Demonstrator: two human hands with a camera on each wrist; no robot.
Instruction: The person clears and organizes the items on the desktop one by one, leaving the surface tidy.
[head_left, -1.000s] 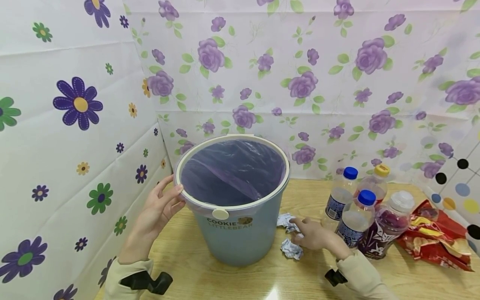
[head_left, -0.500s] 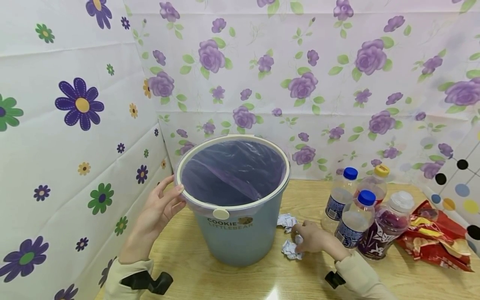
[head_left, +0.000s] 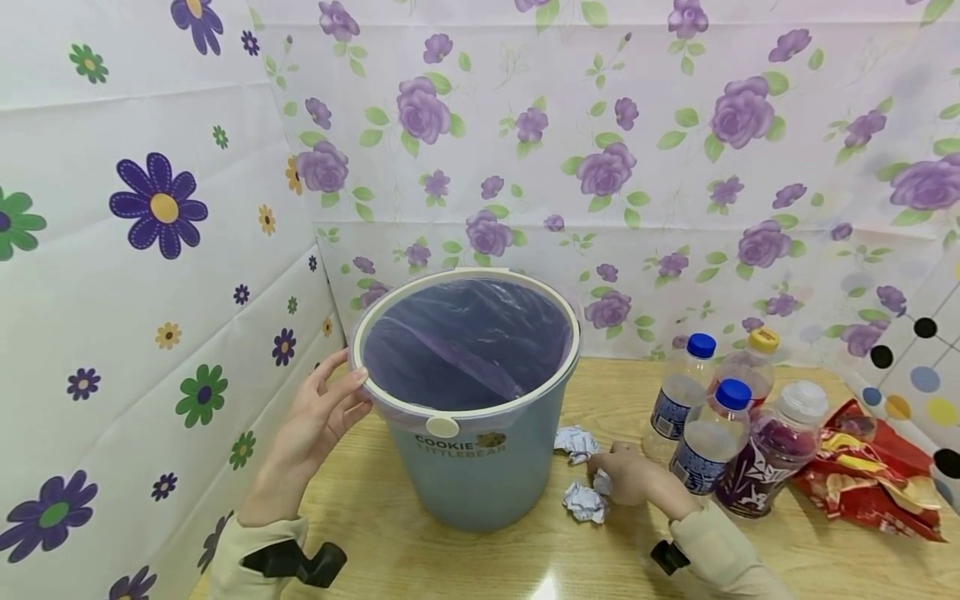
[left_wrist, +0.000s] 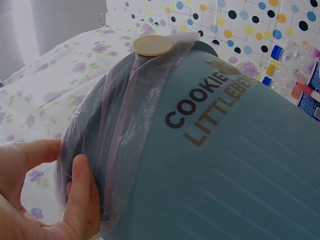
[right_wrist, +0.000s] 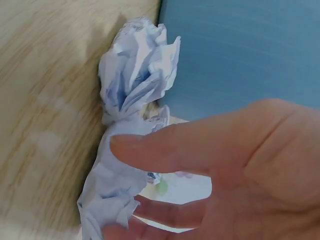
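A blue trash can (head_left: 480,487) with a cream rim and a thin purple liner bag (left_wrist: 120,115) stands upright on the table. My left hand (head_left: 318,417) grips the left side of its rim, thumb and fingers on either side of the edge. To the right of the can, low at the tabletop, my right hand (head_left: 633,477) pinches a crumpled paper ball (right_wrist: 112,170) between thumb and fingers. A second paper ball (head_left: 584,503) lies right beside it, close to the can. Another crumpled paper (head_left: 576,444) rests farther back against the can's side.
Two blue-capped bottles (head_left: 705,450), a yellow-capped bottle (head_left: 750,375) and a purple-labelled bottle (head_left: 768,454) cluster right of my right hand. A red snack bag (head_left: 873,475) lies beyond them. Flowered sheets (head_left: 517,167) hang behind and to the left of the wooden table (head_left: 360,533).
My right hand has drawn back slightly from the papers and closed its fingers on one paper ball. The left hand keeps its grip on the trash can's rim.
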